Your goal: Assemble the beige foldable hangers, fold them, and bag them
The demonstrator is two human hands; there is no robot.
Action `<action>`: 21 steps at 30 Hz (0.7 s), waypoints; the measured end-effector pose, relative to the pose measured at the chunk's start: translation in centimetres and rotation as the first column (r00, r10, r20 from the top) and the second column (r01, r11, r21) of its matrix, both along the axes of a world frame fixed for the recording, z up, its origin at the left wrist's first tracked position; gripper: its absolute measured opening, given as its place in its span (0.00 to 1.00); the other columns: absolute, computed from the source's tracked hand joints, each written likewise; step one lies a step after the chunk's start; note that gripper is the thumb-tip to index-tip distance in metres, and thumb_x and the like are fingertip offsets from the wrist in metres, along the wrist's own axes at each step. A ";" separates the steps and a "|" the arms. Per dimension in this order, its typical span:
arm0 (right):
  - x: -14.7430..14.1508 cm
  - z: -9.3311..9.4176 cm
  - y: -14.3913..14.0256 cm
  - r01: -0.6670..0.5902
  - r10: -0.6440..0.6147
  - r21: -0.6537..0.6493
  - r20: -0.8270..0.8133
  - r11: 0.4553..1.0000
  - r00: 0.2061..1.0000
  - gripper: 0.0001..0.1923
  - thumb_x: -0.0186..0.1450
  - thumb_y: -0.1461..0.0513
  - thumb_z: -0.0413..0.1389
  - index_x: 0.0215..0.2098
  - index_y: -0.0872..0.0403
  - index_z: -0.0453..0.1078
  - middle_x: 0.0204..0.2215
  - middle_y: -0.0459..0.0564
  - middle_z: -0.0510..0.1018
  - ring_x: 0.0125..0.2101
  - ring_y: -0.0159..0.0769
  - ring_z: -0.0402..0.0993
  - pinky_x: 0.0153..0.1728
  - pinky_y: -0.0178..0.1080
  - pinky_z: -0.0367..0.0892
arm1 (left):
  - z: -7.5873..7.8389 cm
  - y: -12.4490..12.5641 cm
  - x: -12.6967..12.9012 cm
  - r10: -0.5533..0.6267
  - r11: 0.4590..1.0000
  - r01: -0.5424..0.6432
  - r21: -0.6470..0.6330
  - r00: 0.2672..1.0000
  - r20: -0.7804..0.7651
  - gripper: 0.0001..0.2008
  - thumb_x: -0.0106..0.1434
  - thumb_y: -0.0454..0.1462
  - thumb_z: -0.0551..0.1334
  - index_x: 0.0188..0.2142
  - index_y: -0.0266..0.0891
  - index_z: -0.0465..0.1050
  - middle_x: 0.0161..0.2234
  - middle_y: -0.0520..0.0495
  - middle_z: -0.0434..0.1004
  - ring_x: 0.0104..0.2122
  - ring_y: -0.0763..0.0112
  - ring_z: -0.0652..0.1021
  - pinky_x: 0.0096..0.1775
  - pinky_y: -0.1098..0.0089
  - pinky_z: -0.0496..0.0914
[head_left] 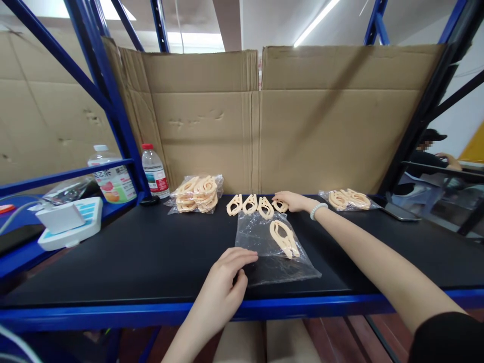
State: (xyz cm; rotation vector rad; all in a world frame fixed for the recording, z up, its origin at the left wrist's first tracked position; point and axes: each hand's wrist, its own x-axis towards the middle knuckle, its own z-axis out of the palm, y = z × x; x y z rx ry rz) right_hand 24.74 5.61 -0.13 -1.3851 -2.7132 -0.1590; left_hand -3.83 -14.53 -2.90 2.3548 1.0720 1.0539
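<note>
From the head camera I see my left hand (223, 282) pressing flat, fingers spread, on the clear bag (278, 249) holding one clip (284, 238). My right hand (295, 201) pinches a loose clip (280, 205) in the row behind.

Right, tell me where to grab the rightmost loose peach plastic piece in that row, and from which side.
Pinch the rightmost piece across its looped frame from above: it lies flat on the black shelf, with its openings showing. The right hand already rests on it, arriving from the right. The neighbouring piece crowds its left, so the right side looks freer.
</note>
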 end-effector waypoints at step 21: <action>0.2 4.5 -22.3 -0.009 0.141 0.396 -0.307 0.918 0.941 0.11 0.69 0.64 0.45 0.47 0.53 0.66 0.38 0.52 0.74 0.35 0.36 0.72 0.34 0.37 0.67 | -0.7 -0.1 0.1 -0.062 0.990 0.066 0.122 0.997 -0.037 0.24 0.61 0.25 0.51 0.54 0.42 0.68 0.53 0.43 0.72 0.53 0.62 0.70 0.54 0.53 0.68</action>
